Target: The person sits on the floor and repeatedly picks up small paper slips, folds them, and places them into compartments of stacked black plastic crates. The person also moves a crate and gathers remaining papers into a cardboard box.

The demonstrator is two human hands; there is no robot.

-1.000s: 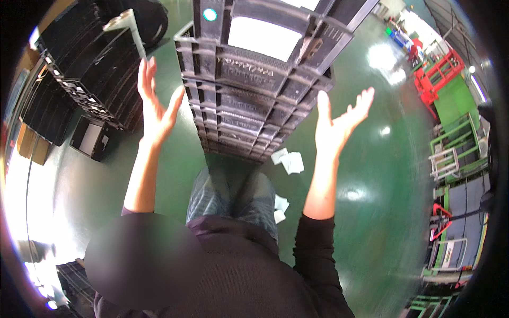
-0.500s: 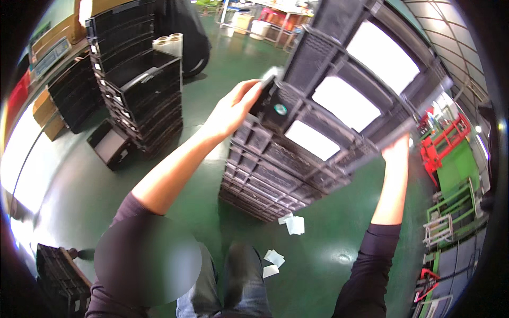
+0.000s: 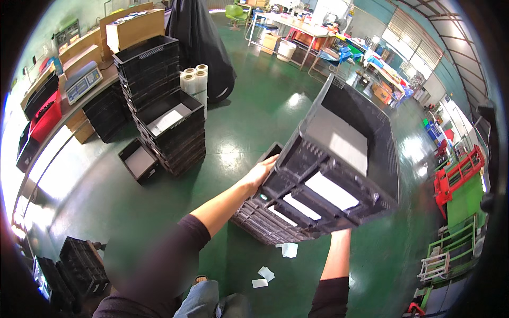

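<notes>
Between my hands a black plastic crate (image 3: 331, 164) is held up, tilted, with its open top showing. Inside it lie a grey sheet and a white paper (image 3: 350, 151); several white labels mark its near wall. My left hand (image 3: 261, 172) is closed on the crate's left end. My right hand (image 3: 341, 233) holds the crate from below at the near right; its fingers are hidden behind the crate. Under and behind the held crate stands another stack of black crates (image 3: 249, 220), partly covered by it, so I cannot tell whether they touch.
At the left stand a tall stack of black crates (image 3: 169, 140), a small crate (image 3: 139, 160) on the floor, and film rolls (image 3: 195, 85). White papers (image 3: 266, 273) lie near my feet. A bench with a scale (image 3: 83, 82) is far left; red and green frames (image 3: 458, 175) line the right.
The crate has come down and tipped, so its inside now shows. Both hands moved with it and keep their hold. My view has lifted toward the room.
</notes>
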